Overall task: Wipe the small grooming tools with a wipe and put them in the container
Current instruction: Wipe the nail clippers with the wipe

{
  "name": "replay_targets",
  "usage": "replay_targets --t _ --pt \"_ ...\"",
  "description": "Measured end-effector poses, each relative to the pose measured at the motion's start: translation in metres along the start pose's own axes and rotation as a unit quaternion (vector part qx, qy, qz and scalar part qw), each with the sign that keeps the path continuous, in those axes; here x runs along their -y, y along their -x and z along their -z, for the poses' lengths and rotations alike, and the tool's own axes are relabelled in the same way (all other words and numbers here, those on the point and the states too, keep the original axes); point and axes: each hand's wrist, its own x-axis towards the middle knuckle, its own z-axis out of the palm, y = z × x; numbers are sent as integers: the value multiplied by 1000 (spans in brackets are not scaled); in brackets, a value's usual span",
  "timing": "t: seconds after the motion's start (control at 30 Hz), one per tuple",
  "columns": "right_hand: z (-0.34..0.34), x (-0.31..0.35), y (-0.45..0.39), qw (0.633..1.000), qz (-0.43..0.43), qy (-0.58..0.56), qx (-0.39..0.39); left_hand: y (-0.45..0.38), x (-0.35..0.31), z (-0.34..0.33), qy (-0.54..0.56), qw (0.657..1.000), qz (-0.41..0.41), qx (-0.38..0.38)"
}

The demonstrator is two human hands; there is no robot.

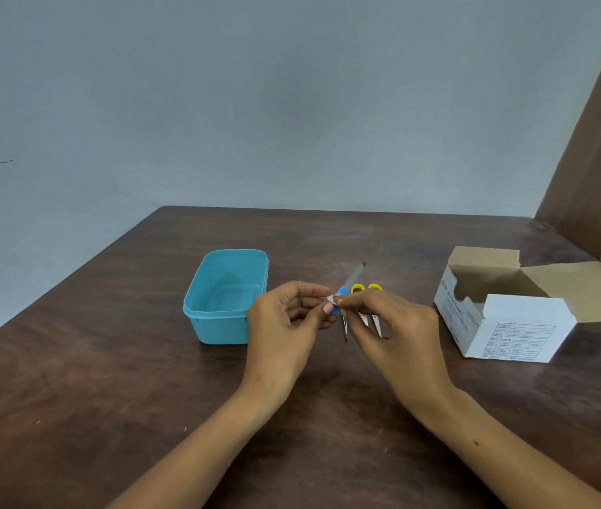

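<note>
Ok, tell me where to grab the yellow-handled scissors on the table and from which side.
Take the yellow-handled scissors by the yellow loops, coming from the far side or above. The loops point away from the person and lie uncovered; the blades point toward the person, partly under the right hand, with a blue-tipped tool close beside them. Both hands are busy pinching a small white packet, so free one first.

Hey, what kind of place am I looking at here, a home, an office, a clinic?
Probably a plain room at home or in an office; it's hard to say which. A dark wood-grain table stands against a bare grey wall, holding only a teal container and an open cardboard box.
</note>
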Motion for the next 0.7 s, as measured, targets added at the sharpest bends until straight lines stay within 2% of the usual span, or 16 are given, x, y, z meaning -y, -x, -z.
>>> replay_targets --t 0.7 --pt "1 -6 -1 1000 10 10 -21 2 -4 0 10 1000 -4 3"
